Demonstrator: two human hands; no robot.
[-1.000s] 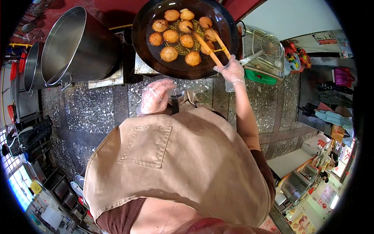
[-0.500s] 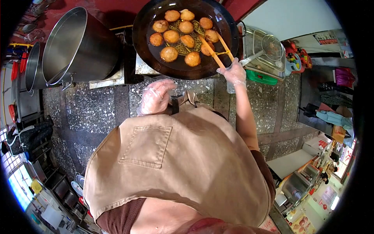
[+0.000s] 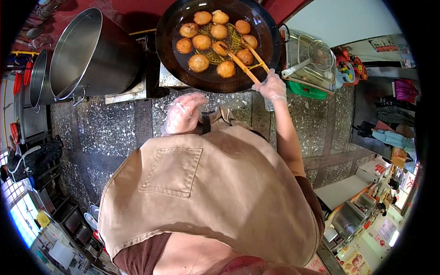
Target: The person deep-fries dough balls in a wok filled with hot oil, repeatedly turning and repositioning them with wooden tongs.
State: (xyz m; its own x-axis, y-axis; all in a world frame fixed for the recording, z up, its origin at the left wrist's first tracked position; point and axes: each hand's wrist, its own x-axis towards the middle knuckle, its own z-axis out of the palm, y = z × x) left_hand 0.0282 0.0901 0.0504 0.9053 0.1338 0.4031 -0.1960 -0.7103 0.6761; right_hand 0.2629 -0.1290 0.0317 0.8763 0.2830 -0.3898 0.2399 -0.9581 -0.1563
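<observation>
My right hand point(image 3: 272, 87), in a clear plastic glove, grips wooden tongs point(image 3: 241, 65) by their near end. Their two arms reach into the black wok point(image 3: 166, 62), with the tips by a fried cake point(image 3: 219, 48) near the middle. Several other round golden-brown cakes point(image 3: 198, 63) float in the dark oil. Below them shows a yellowish perforated disc point(image 3: 233, 37). My left hand point(image 3: 181, 114), also gloved, is held before my waist over the tan apron point(image 3: 220, 183), its fingers curled in with nothing visible in them.
Left of the wok stands a large steel pot point(image 3: 103, 55), with a smaller pot point(image 3: 39, 78) beyond it. A wire strainer point(image 3: 319, 55) lies over a metal tray point(image 3: 327, 85) at the right. Beneath that is a green container point(image 3: 308, 91). The floor point(image 3: 229, 103) is speckled stone.
My right hand has shifted slightly left and the tong tips have moved left to the middle cake. The cake at the right of the tongs has shifted slightly. My left hand stays put.
</observation>
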